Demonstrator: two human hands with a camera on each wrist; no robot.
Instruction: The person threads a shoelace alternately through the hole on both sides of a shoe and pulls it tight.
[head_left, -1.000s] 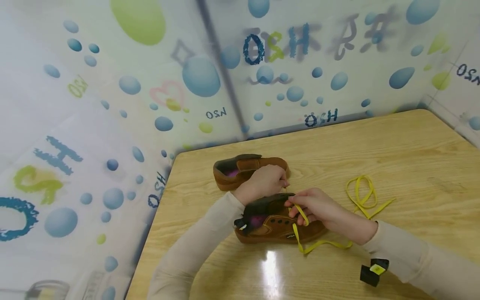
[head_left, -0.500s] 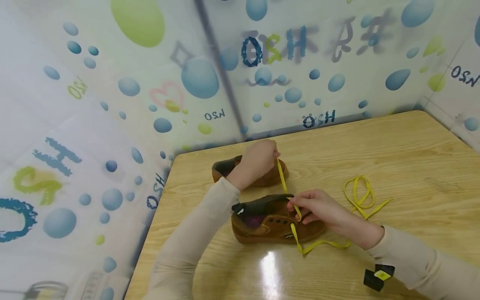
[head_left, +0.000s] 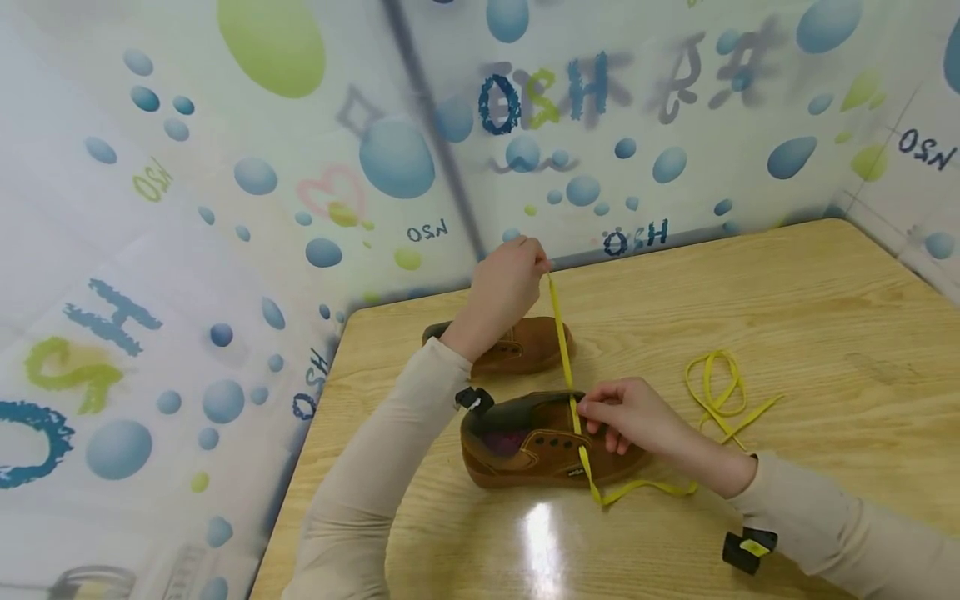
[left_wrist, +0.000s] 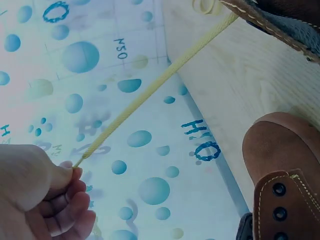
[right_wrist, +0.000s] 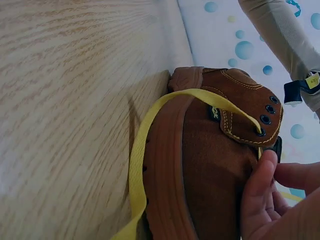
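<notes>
My left hand (head_left: 512,271) is raised above the far shoe and pinches the tip of a yellow shoelace (head_left: 558,333). In the left wrist view the shoelace (left_wrist: 155,87) runs taut from my fingers to the near shoe. This brown shoe (head_left: 510,467) lies sideways on the table, and the lace's other length (right_wrist: 200,95) comes out of its front eyelet. My right hand (head_left: 637,417) is at the shoe's eyelet flaps, thumb and forefinger close together beside the lace; I cannot tell whether they grip anything. The other brown shoe (head_left: 525,354) stands behind, its eyelets bare.
A second yellow shoelace length (head_left: 720,387) lies looped on the wooden table (head_left: 810,317) at the right. Behind the table stands a wall covering (head_left: 585,158) printed with bubbles. Small black devices (head_left: 750,548) are strapped to both wrists.
My left hand has risen up and away from the near shoe, drawing the lace out straight. The loop near my right fingers has been pulled tight, while the right hand stays almost in place.
</notes>
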